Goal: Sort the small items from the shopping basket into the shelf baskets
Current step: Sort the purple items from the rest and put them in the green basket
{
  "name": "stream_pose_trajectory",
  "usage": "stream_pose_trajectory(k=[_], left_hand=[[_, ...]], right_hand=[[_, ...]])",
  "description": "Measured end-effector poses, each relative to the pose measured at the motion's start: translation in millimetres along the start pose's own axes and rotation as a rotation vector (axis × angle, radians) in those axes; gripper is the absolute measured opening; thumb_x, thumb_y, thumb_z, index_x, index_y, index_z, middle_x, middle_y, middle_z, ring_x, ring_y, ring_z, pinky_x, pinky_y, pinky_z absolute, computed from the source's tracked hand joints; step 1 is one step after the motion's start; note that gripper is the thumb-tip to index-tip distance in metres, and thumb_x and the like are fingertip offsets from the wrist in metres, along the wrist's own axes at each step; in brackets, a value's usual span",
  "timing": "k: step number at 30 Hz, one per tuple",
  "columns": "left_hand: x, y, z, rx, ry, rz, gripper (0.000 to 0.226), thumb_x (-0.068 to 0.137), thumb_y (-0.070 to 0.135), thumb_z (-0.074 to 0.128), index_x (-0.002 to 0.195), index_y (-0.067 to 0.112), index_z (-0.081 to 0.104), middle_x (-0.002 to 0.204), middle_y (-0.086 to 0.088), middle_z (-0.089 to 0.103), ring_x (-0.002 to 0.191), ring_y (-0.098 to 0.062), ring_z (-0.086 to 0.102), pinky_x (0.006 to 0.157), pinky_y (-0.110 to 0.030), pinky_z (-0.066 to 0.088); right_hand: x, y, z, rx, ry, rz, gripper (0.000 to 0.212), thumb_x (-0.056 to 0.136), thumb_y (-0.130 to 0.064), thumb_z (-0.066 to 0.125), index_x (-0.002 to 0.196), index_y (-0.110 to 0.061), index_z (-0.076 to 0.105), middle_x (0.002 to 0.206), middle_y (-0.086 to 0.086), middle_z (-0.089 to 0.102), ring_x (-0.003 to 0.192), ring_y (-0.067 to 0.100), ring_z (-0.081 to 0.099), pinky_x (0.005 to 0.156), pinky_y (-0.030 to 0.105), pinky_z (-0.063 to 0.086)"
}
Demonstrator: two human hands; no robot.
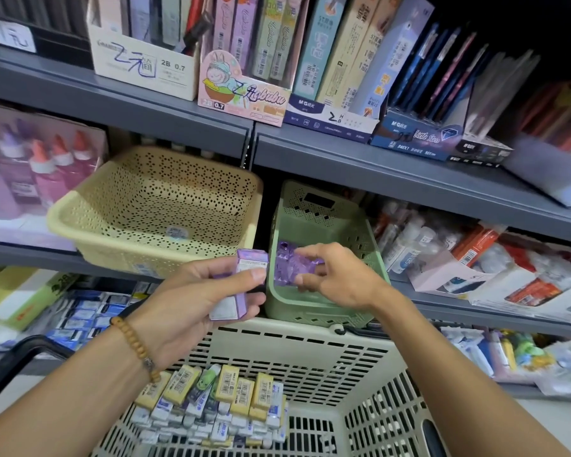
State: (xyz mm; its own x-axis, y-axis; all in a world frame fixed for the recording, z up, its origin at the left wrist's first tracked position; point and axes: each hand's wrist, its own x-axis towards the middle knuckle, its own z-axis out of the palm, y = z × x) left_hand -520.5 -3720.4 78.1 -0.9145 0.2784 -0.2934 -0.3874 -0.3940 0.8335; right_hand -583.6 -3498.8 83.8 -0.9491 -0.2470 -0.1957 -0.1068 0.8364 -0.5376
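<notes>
Two hands, two purple items, one green basket

Two small purple items are in hand at the centre of the frame. The left hand (208, 291), with a bead bracelet (136, 347) on its wrist, has its fingers (256, 275) closed around a purple box (236, 288), held just in front of the gap between the two shelf baskets. The right hand (338, 278) pinches a purple wrapped item (292, 262) between thumb and fingertips, over the open mouth of the green basket (350, 232) at centre right. That basket seems otherwise bare, though the hand hides part of its floor. The beige basket (159, 206) to its left, tilted forward on the shelf (409, 166), holds nothing I can make out beyond a label on its bottom.

Below, in the lower middle of the frame, the shopping basket (360, 374) still carries a dense heap of erasers (211, 404) in yellow and white sleeves, so by my reckoning the sorting has barely begun.

To do this step well, the right hand should lower the wrapped item fully past the green rim before opening, setting it toward the back so later pieces do not pile at the front lip. The left should keep the box steady and clear of the rim until the right is out of the way. Whether the box belongs in the same basket cannot be told; matching colour suggests it may.
</notes>
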Motion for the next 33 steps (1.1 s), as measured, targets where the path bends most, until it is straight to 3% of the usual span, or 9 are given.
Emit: stream_pose_trajectory(k=[2, 5, 10, 13, 17, 22, 25, 28, 33], left_hand=[[0.2, 0.3, -1.7, 0.037, 0.028, -0.006, 0.042, 0.048, 0.018, 0.082, 0.088, 0.007, 0.078, 0.093, -0.012, 0.075, 0.089, -0.033, 0.072, 0.061, -0.029, 0.060], [-0.4, 0.1, -3.9, 0.100, 0.068, 0.001, 0.049, 0.044, 0.017, 0.084, 0.091, 0.006, 0.078, 0.094, -0.014, 0.075, 0.081, -0.029, 0.073, 0.058, -0.028, 0.059], [-3.5, -0.8, -4.6, 0.307, 0.111, 0.045, 0.047, 0.051, 0.011, 0.087, 0.096, 0.017, 0.072, 0.082, -0.012, 0.075, 0.071, -0.030, 0.070, 0.061, -0.028, 0.058], [-4.2, -4.1, -3.4, 0.406, 0.144, 0.066, 0.036, 0.063, 0.000, 0.085, 0.088, 0.021, 0.072, 0.071, -0.007, 0.074, 0.055, -0.014, 0.066, 0.051, -0.015, 0.052], [-4.8, -7.1, -1.7, 0.506, 0.176, 0.114, 0.028, 0.066, 0.000, 0.084, 0.074, 0.026, 0.075, 0.074, -0.006, 0.074, 0.049, -0.011, 0.061, 0.050, -0.019, 0.053], [-3.7, -11.1, -1.5, 0.657, 0.190, 0.188, 0.029, 0.068, 0.006, 0.085, 0.082, 0.027, 0.072, 0.071, 0.008, 0.074, 0.050, -0.004, 0.061, 0.053, -0.017, 0.051], [-2.0, -15.4, -3.3, 0.786, 0.210, 0.231, 0.030, 0.067, 0.013, 0.087, 0.089, 0.028, 0.072, 0.075, 0.008, 0.074, 0.057, -0.005, 0.065, 0.060, -0.019, 0.051], [-2.5, -18.6, -1.3, 0.909, 0.259, 0.321, 0.034, 0.064, 0.018, 0.088, 0.088, 0.034, 0.070, 0.086, 0.007, 0.069, 0.069, -0.004, 0.065, 0.070, -0.018, 0.052], [-5.4, -18.7, 5.3, 0.954, 0.194, 0.460, 0.039, 0.063, 0.020, 0.088, 0.082, 0.045, 0.066, 0.082, 0.014, 0.060, 0.076, 0.005, 0.062, 0.067, -0.008, 0.047]], right_hand=[[1.8, -0.2, -0.6, -0.088, -0.066, 0.018, 0.053, 0.087, -0.026, 0.073, 0.135, -0.022, 0.054, 0.125, 0.004, 0.063, 0.096, 0.013, 0.064, 0.095, 0.033, 0.049], [5.8, -3.3, 2.0, -0.196, -0.059, -0.030, 0.032, 0.078, -0.028, 0.081, 0.105, -0.024, 0.065, 0.107, -0.005, 0.063, 0.083, 0.007, 0.057, 0.079, 0.022, 0.042], [21.9, -7.0, 15.3, -0.294, -0.075, -0.061, 0.024, 0.075, -0.021, 0.082, 0.087, -0.026, 0.061, 0.084, -0.008, 0.058, 0.080, 0.013, 0.054, 0.072, 0.020, 0.038], [32.3, -6.9, 20.5, -0.314, -0.094, -0.057, 0.027, 0.074, -0.020, 0.081, 0.083, -0.027, 0.056, 0.080, -0.009, 0.056, 0.081, 0.017, 0.056, 0.072, 0.024, 0.044], [36.6, -3.2, 23.4, -0.306, -0.076, -0.066, 0.029, 0.073, -0.018, 0.081, 0.084, -0.026, 0.057, 0.079, -0.008, 0.057, 0.081, 0.019, 0.057, 0.073, 0.027, 0.049], [27.5, 4.8, 16.6, -0.173, -0.043, -0.041, 0.030, 0.071, -0.032, 0.085, 0.088, -0.028, 0.061, 0.089, -0.005, 0.061, 0.084, 0.013, 0.054, 0.073, 0.026, 0.045], [16.1, -1.0, 10.0, -0.077, 0.006, -0.043, 0.019, 0.076, -0.030, 0.082, 0.085, -0.024, 0.066, 0.085, -0.005, 0.066, 0.069, 0.004, 0.055, 0.072, 0.025, 0.046], [-1.1, -16.4, 3.1, 0.229, 0.051, -0.093, 0.013, 0.088, -0.027, 0.071, 0.081, -0.016, 0.069, 0.076, 0.005, 0.069, 0.061, 0.008, 0.062, 0.063, 0.028, 0.049], [-27.8, -45.1, -1.6, 0.389, -0.179, -0.106, 0.020, 0.085, -0.028, 0.075, 0.094, -0.011, 0.071, 0.079, 0.006, 0.072, 0.068, 0.013, 0.063, 0.056, 0.023, 0.048]])
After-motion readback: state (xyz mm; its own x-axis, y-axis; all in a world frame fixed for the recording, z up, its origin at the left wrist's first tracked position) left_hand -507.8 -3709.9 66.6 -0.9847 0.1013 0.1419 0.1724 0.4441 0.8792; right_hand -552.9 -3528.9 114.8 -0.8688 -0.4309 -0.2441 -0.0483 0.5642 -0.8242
